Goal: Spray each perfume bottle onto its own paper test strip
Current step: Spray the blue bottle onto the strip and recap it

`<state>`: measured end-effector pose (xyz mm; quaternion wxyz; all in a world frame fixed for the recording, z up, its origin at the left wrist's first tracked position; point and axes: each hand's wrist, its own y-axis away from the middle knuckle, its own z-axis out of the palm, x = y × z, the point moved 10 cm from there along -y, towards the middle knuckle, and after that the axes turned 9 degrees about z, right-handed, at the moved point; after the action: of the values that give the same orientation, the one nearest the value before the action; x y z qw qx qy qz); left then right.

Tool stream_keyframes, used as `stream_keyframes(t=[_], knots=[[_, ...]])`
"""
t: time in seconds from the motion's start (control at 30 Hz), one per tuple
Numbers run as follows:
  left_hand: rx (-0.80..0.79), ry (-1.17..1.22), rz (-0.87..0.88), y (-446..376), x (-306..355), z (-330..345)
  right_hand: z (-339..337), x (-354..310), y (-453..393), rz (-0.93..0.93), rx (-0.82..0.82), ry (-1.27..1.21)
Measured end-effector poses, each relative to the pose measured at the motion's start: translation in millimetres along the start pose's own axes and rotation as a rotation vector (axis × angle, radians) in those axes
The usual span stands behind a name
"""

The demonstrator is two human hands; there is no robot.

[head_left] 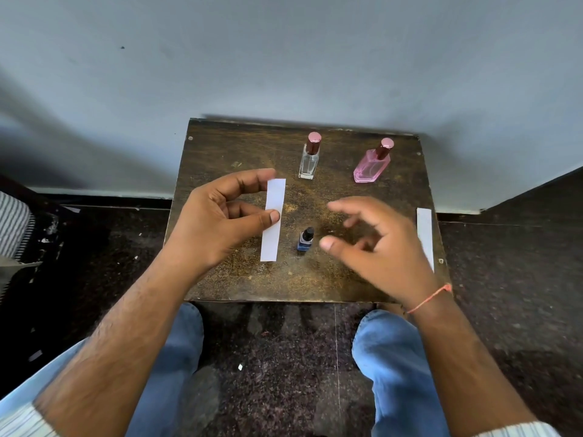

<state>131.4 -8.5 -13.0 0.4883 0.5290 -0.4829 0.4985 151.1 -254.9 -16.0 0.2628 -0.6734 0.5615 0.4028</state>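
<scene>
The right hand [375, 247] hovers empty, fingers loosely spread, just right of the small blue bottle [305, 239] standing mid-tabletop; the left hand [220, 222] pinches a paper strip [273, 220], long axis front-to-back, left of it.

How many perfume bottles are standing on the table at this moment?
3. A clear bottle stands at the back centre, a pink bottle at the back right, and a small blue bottle near the middle, between the two hands. None seems hidden.
</scene>
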Motion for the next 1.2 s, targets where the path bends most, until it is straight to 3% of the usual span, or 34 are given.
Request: stream_keyframes(t=[0.1, 0.27, 0.57, 1.0, 1.2], knots=[[0.005, -0.009, -0.006, 0, -1, -1, 31, -2, 3, -0.013, -0.114, 0.011], [0.008, -0.03, -0.008, 0, -3, -3, 43, 11, -2, 0.084, -0.095, 0.061], [0.001, -0.045, -0.026, 2, -8, -7, 53, 16, -1, 0.377, -0.211, -0.704], [0.013, -0.079, -0.054, 2, -11, -7, 71, 6, 7, 0.488, -0.401, -1.066], [0.033, -0.064, -0.048, 2, -11, -6, 69, 0, 9, 0.46, -0.399, -1.062]])
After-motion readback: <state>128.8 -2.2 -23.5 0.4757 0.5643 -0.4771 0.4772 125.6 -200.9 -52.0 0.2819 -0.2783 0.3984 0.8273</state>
